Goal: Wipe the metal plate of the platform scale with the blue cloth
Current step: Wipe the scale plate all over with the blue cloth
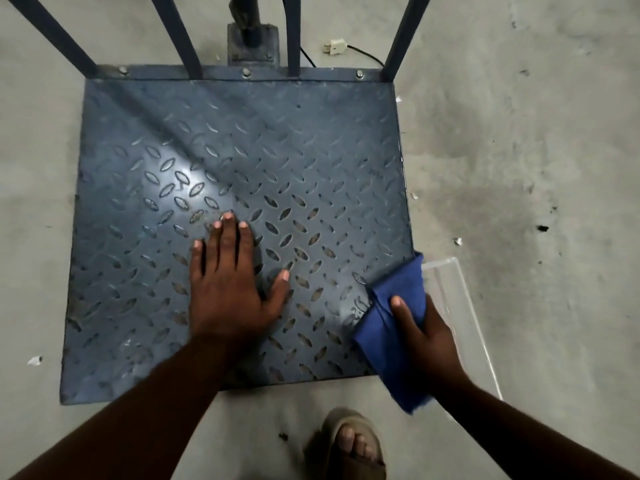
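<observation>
The platform scale's blue-grey tread-pattern metal plate (270, 150) lies flat on the concrete floor and fills the middle of the view. My left hand (230, 282) rests palm-down on the plate near its centre, fingers straight and spread. My right hand (420, 336) grips the folded blue cloth (391, 327) at the plate's near right corner, thumb on top. The cloth hangs over the plate's right edge and past its front edge.
Blue metal rail bars (176, 32) rise from the plate's far edge, with the scale's post base (252, 41) behind. A white plug (334, 47) and cable lie beyond. A clear plastic piece (460, 306) lies by the right edge. My sandalled foot (353, 445) stands in front.
</observation>
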Tool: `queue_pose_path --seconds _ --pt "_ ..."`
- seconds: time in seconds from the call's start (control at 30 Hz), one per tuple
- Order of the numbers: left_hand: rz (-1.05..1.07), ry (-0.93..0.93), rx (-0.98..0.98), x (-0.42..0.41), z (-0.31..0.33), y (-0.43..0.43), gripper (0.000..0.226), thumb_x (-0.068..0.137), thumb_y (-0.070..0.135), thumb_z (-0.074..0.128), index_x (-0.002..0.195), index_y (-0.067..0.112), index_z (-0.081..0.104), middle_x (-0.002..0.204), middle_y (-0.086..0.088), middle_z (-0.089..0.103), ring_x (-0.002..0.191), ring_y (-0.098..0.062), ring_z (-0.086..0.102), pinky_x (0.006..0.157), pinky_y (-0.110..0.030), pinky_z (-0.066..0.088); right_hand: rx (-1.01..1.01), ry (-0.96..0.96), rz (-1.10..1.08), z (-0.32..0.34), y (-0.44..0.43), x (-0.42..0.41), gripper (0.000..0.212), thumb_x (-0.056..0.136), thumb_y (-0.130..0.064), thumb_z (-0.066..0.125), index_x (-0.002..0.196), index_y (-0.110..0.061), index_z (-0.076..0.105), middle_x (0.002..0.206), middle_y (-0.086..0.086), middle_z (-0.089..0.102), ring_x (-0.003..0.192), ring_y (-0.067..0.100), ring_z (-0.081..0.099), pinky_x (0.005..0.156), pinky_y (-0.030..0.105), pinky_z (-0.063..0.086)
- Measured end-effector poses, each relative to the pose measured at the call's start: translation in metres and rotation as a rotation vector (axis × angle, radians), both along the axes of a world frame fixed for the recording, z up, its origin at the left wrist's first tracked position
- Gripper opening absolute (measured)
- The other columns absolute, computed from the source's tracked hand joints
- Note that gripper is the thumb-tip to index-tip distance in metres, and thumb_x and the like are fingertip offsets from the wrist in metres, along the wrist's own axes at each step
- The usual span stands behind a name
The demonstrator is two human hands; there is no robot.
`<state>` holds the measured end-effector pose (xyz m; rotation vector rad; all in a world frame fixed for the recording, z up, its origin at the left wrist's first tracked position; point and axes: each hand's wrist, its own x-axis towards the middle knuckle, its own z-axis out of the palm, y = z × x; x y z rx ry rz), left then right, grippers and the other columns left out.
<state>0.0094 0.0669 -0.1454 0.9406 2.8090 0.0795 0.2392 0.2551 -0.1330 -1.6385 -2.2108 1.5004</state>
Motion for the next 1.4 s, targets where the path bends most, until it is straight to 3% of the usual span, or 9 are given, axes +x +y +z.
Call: queue_pose_path --seconds 0.1,0.27,0.43,0.57,0.8,0.97,1.13,1.3,1.4 --pt "-0.006 -0.004 0.007 0.000 0.000 0.001 0.099 0.099 0.075 0.034 0.170 0.008 0.016 0.179 -0.013 0.003 0.166 -0.030 0.001 0.133 -0.055 0.005 -0.004 -0.031 0.033 -0.006 0.019 -0.016 0.047 0.092 -0.070 0.056 0.119 -0.033 0.065 0.106 -0.020 0.072 0.102 0.003 0.068 0.093 0.031 0.050" --pt "-0.006 0.002 0.026 0.000 -0.004 -0.001 0.100 0.098 0.076 0.033 0.169 0.008 0.018 0.179 -0.012 0.005 0.166 -0.029 0.003 0.134 -0.054 0.005 0.164 0.008 0.076 -0.021 0.102 -0.134 0.054 0.099 -0.065 0.052 0.122 -0.017 0.063 0.117 0.007 0.072 0.113 0.031 0.066 0.082 0.029 0.040" --pt "0.000 0.014 0.052 0.002 -0.004 -0.002 0.098 0.098 0.074 0.037 0.169 0.008 0.021 0.179 -0.013 0.009 0.166 -0.029 0.006 0.133 -0.055 0.008 0.258 0.027 0.124 -0.018 0.162 -0.226 0.058 0.102 -0.062 0.049 0.130 -0.012 0.057 0.131 0.014 0.065 0.122 0.037 0.058 0.083 0.028 0.035" --pt "0.002 0.014 0.073 0.001 -0.003 -0.002 0.097 0.097 0.073 0.039 0.168 0.007 0.024 0.178 -0.014 0.012 0.166 -0.030 0.009 0.133 -0.055 0.009 0.256 0.050 0.113 -0.016 0.151 -0.211 0.058 0.097 -0.067 0.053 0.130 -0.020 0.059 0.129 0.007 0.067 0.120 0.032 0.061 0.085 0.029 0.039" --pt "-0.005 0.003 0.057 0.000 -0.003 -0.003 0.098 0.099 0.073 0.038 0.169 0.007 0.021 0.178 -0.017 0.012 0.166 -0.032 0.008 0.133 -0.056 0.009 0.120 -0.005 0.077 -0.015 0.081 -0.104 0.057 0.096 -0.070 0.052 0.132 -0.028 0.064 0.123 -0.004 0.070 0.111 0.021 0.064 0.090 0.032 0.044" --pt "-0.006 0.005 0.071 0.000 -0.003 -0.003 0.098 0.098 0.074 0.036 0.168 0.007 0.023 0.178 -0.017 0.012 0.166 -0.031 0.006 0.133 -0.054 0.006 0.131 -0.012 0.085 -0.021 0.106 -0.135 0.055 0.100 -0.064 0.050 0.131 -0.023 0.066 0.118 -0.001 0.068 0.109 0.019 0.062 0.091 0.031 0.043" --pt "-0.004 0.032 0.118 0.002 -0.005 -0.003 0.097 0.097 0.070 0.044 0.167 0.005 0.028 0.177 -0.017 0.017 0.165 -0.032 0.013 0.133 -0.057 0.011 0.261 0.019 0.095 -0.020 0.162 -0.225 0.062 0.101 -0.063 0.049 0.138 -0.014 0.060 0.135 0.014 0.065 0.126 0.033 0.060 0.091 0.030 0.041" --pt "-0.004 0.050 0.127 0.002 -0.004 -0.003 0.096 0.097 0.069 0.046 0.166 0.004 0.029 0.176 -0.018 0.019 0.165 -0.033 0.014 0.133 -0.056 0.011 0.499 0.043 0.164 -0.020 0.182 -0.263 0.047 0.105 -0.042 0.050 0.139 -0.010 0.056 0.136 0.013 0.064 0.124 0.034 0.058 0.083 0.026 0.036" --pt "-0.012 0.038 0.094 0.001 -0.003 -0.004 0.097 0.099 0.072 0.041 0.168 0.006 0.024 0.177 -0.017 0.015 0.165 -0.032 0.011 0.133 -0.056 0.010 0.641 0.035 0.408 -0.026 0.167 -0.234 0.054 0.102 -0.041 0.047 0.150 -0.015 0.051 0.157 0.011 0.048 0.140 0.031 0.047 0.106 0.031 0.040"
